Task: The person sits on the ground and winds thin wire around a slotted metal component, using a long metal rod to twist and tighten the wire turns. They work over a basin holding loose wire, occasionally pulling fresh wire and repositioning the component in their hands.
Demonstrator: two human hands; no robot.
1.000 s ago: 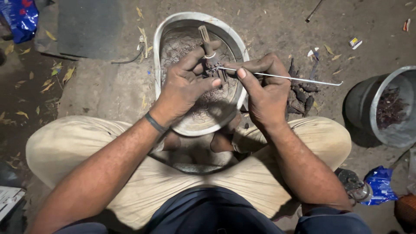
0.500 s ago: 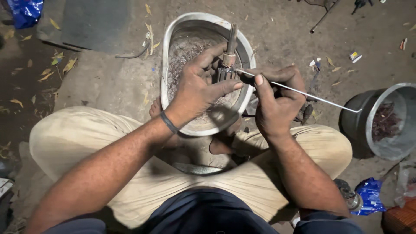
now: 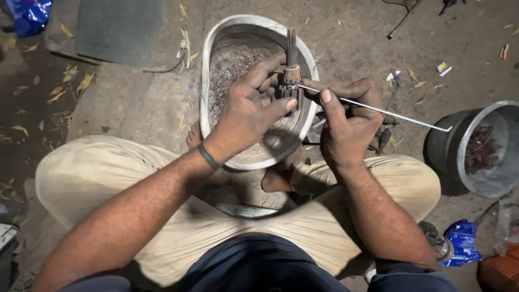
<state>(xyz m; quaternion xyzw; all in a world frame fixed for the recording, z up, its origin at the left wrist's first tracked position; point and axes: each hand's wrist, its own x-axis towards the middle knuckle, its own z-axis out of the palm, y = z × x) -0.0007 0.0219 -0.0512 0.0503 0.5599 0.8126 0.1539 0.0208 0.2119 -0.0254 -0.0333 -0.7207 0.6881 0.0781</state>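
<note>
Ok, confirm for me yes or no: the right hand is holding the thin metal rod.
Yes, the right hand grips the thin metal rod, whose tip meets the small part held by the left hand.

Oval basin (image 3: pixel 216 48) on the ground ahead of the crossed legs, left hand (image 3: pixel 251 111) over it gripping a small shafted part (image 3: pixel 292 70), right hand (image 3: pixel 346 127) just right holding a thin rod (image 3: pixel 394 114) reaching right, bucket (image 3: pixel 476 148) far right, crumpled bag (image 3: pixel 459 240) near the right knee
</note>
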